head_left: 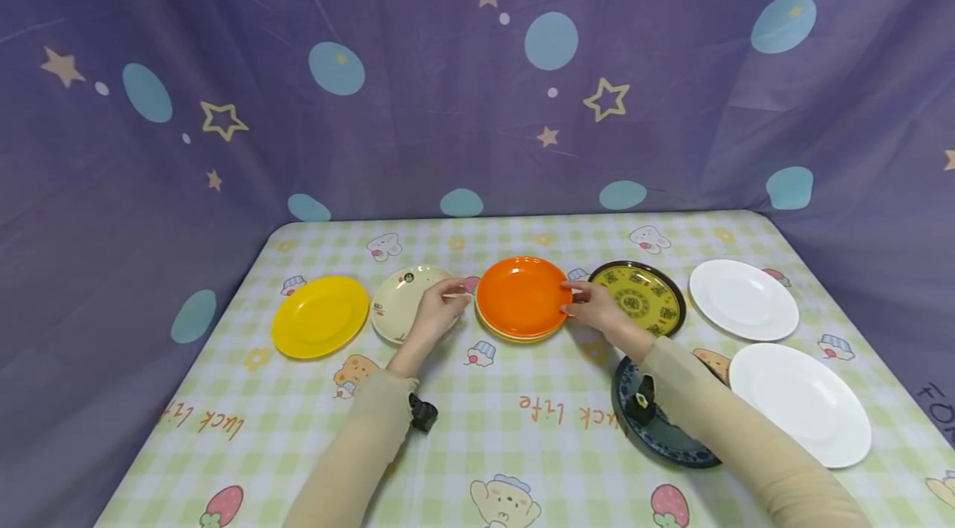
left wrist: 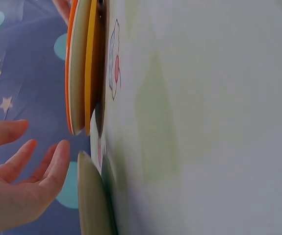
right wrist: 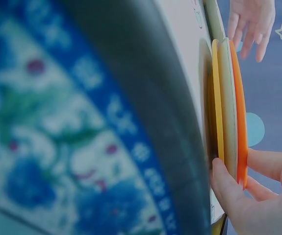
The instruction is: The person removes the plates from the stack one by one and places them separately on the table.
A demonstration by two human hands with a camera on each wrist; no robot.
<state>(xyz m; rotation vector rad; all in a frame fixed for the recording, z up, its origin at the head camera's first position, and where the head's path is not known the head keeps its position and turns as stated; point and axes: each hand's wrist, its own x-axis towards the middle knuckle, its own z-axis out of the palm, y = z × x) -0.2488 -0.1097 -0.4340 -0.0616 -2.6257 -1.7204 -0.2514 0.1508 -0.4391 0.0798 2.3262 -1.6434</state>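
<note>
Yellow comes first at the left end of the row: a yellow plate (head_left: 320,316) lies flat on the checked tablecloth (head_left: 477,445), with a cream plate (head_left: 403,302) just beside it. My left hand (head_left: 436,308) hangs over the cream plate's right edge, fingers straight and a little apart, reaching toward the orange plate (head_left: 521,297) but, as the left wrist view shows, not touching its rim. That orange plate sits in the middle of the row on top of a second yellow plate (left wrist: 91,73), whose rim shows beneath it. My right hand (head_left: 597,306) pinches the orange plate's right rim, thumb under the edge and fingers on top. Beside that hand lies a dark-rimmed patterned plate (head_left: 642,296), then two white plates (head_left: 746,298) at the right end. Under my right forearm sits a blue-patterned plate (head_left: 656,428), nearer to me.
</note>
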